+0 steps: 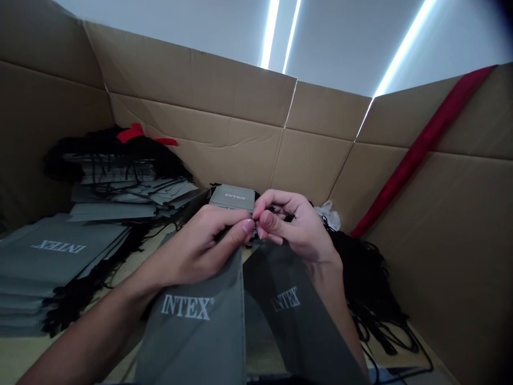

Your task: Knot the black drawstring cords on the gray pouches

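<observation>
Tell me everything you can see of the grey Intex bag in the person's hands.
The grey Intex bag is a thin, fabric-looking sack; white INTEX lettering shows on two panels, one darker, that hang apart below the hands. The left hand and right hand pinch its top edge beside black cord.

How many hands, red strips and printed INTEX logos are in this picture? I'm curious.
Hands: 2, the left hand and right hand
Red strips: 2, a strap on the cardboard wall and a ribbon
INTEX logos: 4, two on the near grey bags, one on the left stack, one on the far bag
Total: 8
</observation>
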The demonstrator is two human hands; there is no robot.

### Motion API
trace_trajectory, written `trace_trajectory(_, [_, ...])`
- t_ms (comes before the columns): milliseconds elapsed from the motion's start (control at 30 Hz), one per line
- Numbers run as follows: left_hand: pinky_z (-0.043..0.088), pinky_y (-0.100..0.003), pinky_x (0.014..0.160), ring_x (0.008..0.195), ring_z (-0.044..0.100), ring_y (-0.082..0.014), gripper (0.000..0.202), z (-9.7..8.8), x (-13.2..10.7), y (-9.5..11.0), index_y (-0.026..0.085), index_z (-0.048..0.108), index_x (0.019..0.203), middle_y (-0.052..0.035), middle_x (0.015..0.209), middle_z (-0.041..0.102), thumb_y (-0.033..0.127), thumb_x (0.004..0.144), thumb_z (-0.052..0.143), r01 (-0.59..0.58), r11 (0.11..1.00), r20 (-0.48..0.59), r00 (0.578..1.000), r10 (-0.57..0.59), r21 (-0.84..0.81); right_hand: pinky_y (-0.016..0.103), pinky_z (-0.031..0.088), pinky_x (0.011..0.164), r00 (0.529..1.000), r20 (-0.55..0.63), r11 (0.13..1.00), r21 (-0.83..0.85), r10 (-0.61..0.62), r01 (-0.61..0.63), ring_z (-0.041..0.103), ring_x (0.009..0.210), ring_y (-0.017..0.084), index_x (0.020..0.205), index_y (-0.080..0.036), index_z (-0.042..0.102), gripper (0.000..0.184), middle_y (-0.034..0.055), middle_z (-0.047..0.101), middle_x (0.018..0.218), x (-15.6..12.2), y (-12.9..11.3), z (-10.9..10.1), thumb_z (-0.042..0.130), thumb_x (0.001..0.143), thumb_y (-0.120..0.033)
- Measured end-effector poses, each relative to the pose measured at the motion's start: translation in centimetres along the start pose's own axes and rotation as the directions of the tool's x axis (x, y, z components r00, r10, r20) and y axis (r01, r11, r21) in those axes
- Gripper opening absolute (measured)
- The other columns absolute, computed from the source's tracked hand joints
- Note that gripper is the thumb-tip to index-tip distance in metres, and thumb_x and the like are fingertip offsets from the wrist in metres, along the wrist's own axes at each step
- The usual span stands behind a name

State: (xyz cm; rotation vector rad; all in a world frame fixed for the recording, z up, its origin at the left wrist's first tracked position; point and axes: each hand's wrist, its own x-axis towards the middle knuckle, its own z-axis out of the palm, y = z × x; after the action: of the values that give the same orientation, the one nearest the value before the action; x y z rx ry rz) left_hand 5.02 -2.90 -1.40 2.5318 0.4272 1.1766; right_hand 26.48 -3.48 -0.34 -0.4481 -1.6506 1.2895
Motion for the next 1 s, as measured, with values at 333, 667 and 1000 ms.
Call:
trace_trajectory(333, [0.032,-0.025,0.055,0.058,0.034,-0.0095,0.027,0.7,-0.3,-0.2,0.02,0.061,0.086,0.0072,0.068,0.044,0.013,0.111,0.055,-0.15,0.988,0.004,0.989,0.15,-0.041,0.016,0.018,0.038,0.968,0.049,0.944,0.212,0.247,-0.252,0.028,0.041,0.001,0.078,-0.018,0.064,0.049,-0.0055,0.064,0.056,0.8,0.4,-0.8,0.108,0.067,-0.038])
trace_trajectory(667, [0.034,-0.024,0.059,0.063,0.045,-0.0111,0.042,0.0,1.0,-3.5,0.015,0.069,0.077,0.0032,0.066,0.054,0.037,0.111,0.058,0.209,0.972,-0.261,0.949,-0.175,0.11,0.021,0.031,0.05,0.976,-0.207,0.972,-0.233,-0.063,0.013,0.042,0.055,0.006,0.114,-0.017,0.077,0.049,-0.0003,0.068,0.079,0.2,0.5,-1.4,0.086,0.096,-0.062])
trace_trajectory(1000, [0.048,-0.023,0.063,0.074,0.068,-0.0182,0.034,-2.0,1.6,-5.5,0.012,0.086,0.088,-0.0063,0.083,0.081,0.04,0.097,0.068,0.422,0.905,-0.512,0.768,-0.386,-0.049,0.029,0.045,0.07,0.882,-0.362,0.466,-0.863,-0.301,-0.195,0.06,0.071,0.015,0.098,-0.021,0.071,0.027,-0.0036,0.065,0.08,-0.1,1.5,0.7,0.093,0.09,-0.034])
